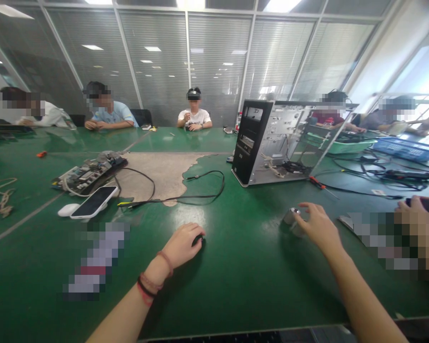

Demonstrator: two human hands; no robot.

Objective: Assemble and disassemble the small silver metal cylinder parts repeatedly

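My left hand (184,243) rests low over the green table, fingers curled round a small black rounded object (198,239) whose kind I cannot make out. Bracelets circle that wrist. To the right, my right hand (318,226) reaches out with thumb and forefinger apart. Its fingertips are at the edge of a small shiny silver cylinder (291,216); whether they touch it is unclear. Beyond that hand stands an opened black computer case (252,147), and a red-handled screwdriver (318,183) lies at its foot.
At left are a circuit-board assembly (93,171), a white phone (95,202) and a black cable (200,196). Another person's hand (414,214) is close on my right. Green (346,145) and blue baskets (407,148) stand farther right. Several people sit around the table.
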